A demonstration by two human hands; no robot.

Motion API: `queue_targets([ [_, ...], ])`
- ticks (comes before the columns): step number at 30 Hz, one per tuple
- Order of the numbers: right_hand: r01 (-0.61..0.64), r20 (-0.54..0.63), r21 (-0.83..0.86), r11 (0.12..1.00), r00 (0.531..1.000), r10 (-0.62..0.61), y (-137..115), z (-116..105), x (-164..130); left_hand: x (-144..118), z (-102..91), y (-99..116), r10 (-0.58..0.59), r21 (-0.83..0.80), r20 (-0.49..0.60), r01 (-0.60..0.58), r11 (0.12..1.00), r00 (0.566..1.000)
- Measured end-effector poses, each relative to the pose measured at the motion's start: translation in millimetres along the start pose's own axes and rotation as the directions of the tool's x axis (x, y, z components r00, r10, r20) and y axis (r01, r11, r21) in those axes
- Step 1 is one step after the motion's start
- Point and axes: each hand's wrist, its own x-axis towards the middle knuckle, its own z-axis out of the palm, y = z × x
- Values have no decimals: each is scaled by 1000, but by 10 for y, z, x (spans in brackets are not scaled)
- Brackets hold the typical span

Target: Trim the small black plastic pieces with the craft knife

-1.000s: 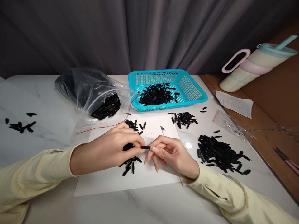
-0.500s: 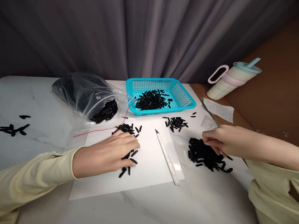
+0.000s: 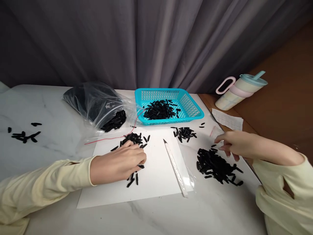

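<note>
Paper (image 3: 110, 195): white sheet on the tabletop (image 3: 171, 218), a loose pile of black pieces (image 3: 133, 138) on its left part.
Left hand (image 3: 119, 162): low over that pile, fingers bent and close together; a piece shows at the fingertips, but I cannot tell whether it is gripped.
Right hand (image 3: 231, 143): above the far edge of the right-hand heap (image 3: 217, 166), fingers loosely bent and parted.
Pointed stick (image 3: 174, 168): white, dark-tipped, mostly on the paper, between the hands.
Basket (image 3: 171, 122): blue, beyond the paper, holding more black pieces.
Bag (image 3: 90, 101): clear plastic, left of the basket, black pieces at its mouth.
Cup (image 3: 233, 92): far right, with handle and straw.
</note>
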Motion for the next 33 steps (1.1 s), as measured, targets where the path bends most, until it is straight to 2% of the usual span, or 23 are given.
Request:
queue_targets([
  [1,-36,103,-60,998,994,42,-96,-6,-18,3,7,-10,4,2,1,-4,1000,1000],
  [2,2,152,-106,994,988,14,-217,1,-44,6,13,-17,5,8,0,-5,1000,1000],
  [4,200,149,-103,974,972,-183,-513,74,-112,12,22,-18,-17,23,-7,17,1000,1000],
  [6,391,170,11,920,906,-387,-823,240,-186,16,26,4,-57,19,-21,58,998,998],
  [7,444,176,84,892,874,-452,-961,352,-216,17,26,23,-73,2,-35,73,997,997],
  [10,490,113,283,825,837,-536,-1231,727,-250,15,40,84,-72,-75,-105,64,995,992],
  [14,484,34,485,728,822,-569,-1290,1083,-191,29,147,80,-65,-176,-248,21,984,967],
  [17,382,39,668,638,839,-543,-1256,1184,-142,58,290,-11,-52,-288,-340,-51,956,939],
  [20,262,83,770,583,863,-498,-1236,1212,-111,90,413,-115,-82,-426,-387,-99,899,918],
  [26,73,187,847,526,886,-424,-1225,1218,-75,131,434,-169,-140,-616,-443,-187,765,885],
  [29,84,161,856,511,895,-416,-1223,1209,-81,133,416,-162,-146,-637,-434,-189,747,889],
  [33,143,142,828,542,882,-449,-1237,1175,-98,127,428,-171,-88,-599,-439,-218,771,894],
])
